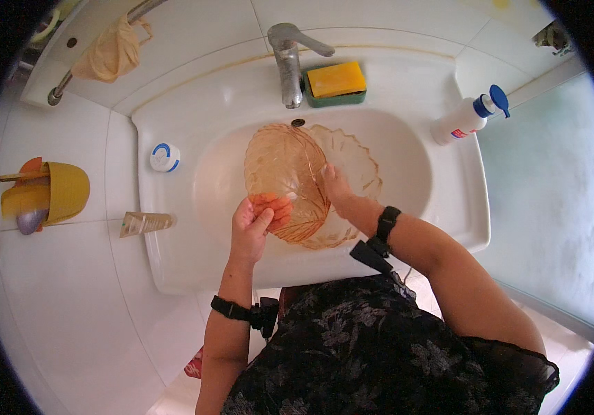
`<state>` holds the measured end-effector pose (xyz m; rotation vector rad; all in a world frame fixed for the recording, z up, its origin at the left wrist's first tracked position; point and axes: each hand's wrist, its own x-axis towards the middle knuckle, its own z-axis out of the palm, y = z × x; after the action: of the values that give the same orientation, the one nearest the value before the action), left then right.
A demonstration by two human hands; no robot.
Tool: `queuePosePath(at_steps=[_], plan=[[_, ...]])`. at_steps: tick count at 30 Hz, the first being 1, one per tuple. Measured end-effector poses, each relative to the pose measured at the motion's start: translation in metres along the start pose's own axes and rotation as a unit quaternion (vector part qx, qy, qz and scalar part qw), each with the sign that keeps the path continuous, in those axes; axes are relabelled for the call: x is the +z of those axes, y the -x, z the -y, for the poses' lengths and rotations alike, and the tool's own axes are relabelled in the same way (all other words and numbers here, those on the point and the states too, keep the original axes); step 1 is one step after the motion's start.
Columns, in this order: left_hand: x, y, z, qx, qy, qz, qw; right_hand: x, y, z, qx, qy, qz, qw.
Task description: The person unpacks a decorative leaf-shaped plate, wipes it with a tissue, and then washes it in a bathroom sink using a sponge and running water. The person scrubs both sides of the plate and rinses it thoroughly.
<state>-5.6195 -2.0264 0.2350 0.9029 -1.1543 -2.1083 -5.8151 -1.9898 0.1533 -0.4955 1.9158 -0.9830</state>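
Observation:
An amber see-through ribbed dish with a scalloped rim (281,161) is held tilted over the washbasin (214,192). My left hand (260,220) grips its near left edge, thumb on the near side and fingers seen through the amber material. My right hand (336,187) is at the dish's right side, its fingers partly hidden, so its hold cannot be made out. A second amber dish with a wavy rim (361,161) lies in the basin, behind and to the right of the first. The metal faucet (290,78) stands beyond both dishes.
A yellow sponge (336,79) rests on a green holder (338,99) beside the faucet. A pump bottle (460,122) stands on the right ledge. A round white container (165,157) and a tube (146,224) are at left. A yellow wall holder (70,192) and a cloth (112,52) hang farther left.

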Motion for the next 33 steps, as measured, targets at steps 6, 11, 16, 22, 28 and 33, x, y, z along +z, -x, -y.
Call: queuePosePath(at_steps=[6, 11, 16, 22, 28, 33], plan=[[-0.001, 0.000, -0.001, -0.015, 0.004, -0.014, 1.000, 0.022, 0.068, 0.005, -0.297, 0.145, -0.067, 0.941], [0.002, 0.000, -0.006, -0.036, -0.014, -0.022, 0.999, 0.018, 0.072, 0.031, -0.388, 0.119, -0.043, 0.913], [-0.022, 0.005, 0.003, -0.049, 0.025, -0.032, 0.998, 0.003, 0.022, 0.049, -0.413, 0.103, 0.042, 0.904], [-0.032, 0.007, -0.005, -0.034, -0.010, -0.034, 0.999, -0.014, 0.050, 0.018, -0.548, 0.315, 0.064, 0.772], [-0.018, -0.006, -0.006, -0.055, -0.023, -0.011, 0.998, 0.010, -0.056, 0.020, -0.408, 0.026, 0.054, 0.911], [-0.035, 0.008, -0.013, -0.041, -0.025, -0.036, 0.998, 0.001, -0.030, 0.054, -0.292, 0.021, -0.057, 0.954]])
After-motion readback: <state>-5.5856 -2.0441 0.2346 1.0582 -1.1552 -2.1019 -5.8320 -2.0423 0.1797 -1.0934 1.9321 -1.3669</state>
